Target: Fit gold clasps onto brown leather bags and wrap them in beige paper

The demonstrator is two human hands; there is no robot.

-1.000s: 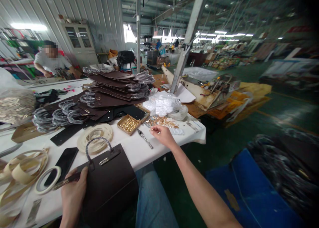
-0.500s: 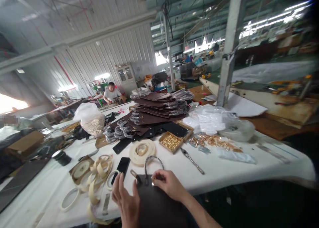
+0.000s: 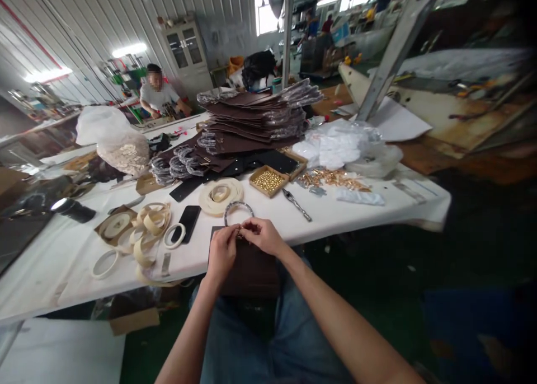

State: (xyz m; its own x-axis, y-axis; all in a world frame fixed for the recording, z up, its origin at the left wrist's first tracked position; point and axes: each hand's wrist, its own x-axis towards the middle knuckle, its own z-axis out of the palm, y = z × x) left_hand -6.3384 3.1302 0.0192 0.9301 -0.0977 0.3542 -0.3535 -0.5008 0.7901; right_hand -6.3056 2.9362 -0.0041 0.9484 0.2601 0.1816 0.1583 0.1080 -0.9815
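A dark brown bag panel (image 3: pixel 251 275) lies over the near table edge and hangs towards my lap. Its looped handle (image 3: pixel 239 204), in clear wrap, stands up beyond my fingers. My right hand (image 3: pixel 263 236) is closed in a pinch on a small gold-coloured metal fitting (image 3: pixel 240 234) at the panel's top. Fingertips of my left hand (image 3: pixel 223 251) are pressed together against the same spot, from the left. My fingers cover most of the fitting, so its exact shape is hidden.
Left of the panel are a black phone (image 3: pixel 188 224), tape rolls (image 3: pixel 175 235) and loose tan strips (image 3: pixel 145 255). Beyond lie a box of gold studs (image 3: pixel 268 181), pliers-like tool (image 3: pixel 297 205), gold fittings (image 3: pixel 335 178) and stacked brown panels (image 3: pixel 255 115). A person (image 3: pixel 161 96) sits farther back.
My left hand, fingers spread before, has moved right and closed beside my right hand at the fitting. The view has tilted down, showing my lap and forearms.
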